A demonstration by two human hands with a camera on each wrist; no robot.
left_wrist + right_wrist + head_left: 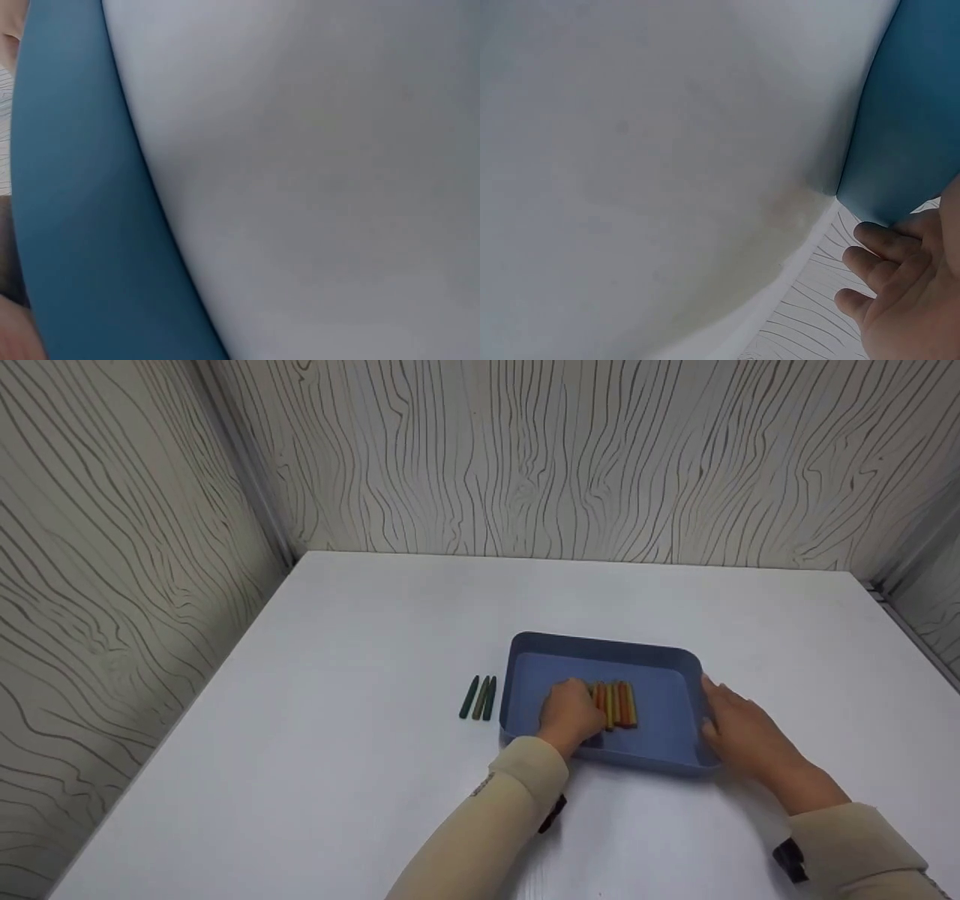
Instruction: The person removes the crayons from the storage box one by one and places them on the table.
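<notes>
White tabletop [337,720] below, the left hand [570,712] (grip hidden) could brush crayons [621,705] askew. Right hand [750,735], fingers loose, touches the tray [667,712].

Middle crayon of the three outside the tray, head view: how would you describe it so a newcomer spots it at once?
On the white table, find the blue tray. Just outside its left wall in the head view, three lie side by side. Pick the middle crayon: it is olive-brown, between two dark green crayons.
</notes>
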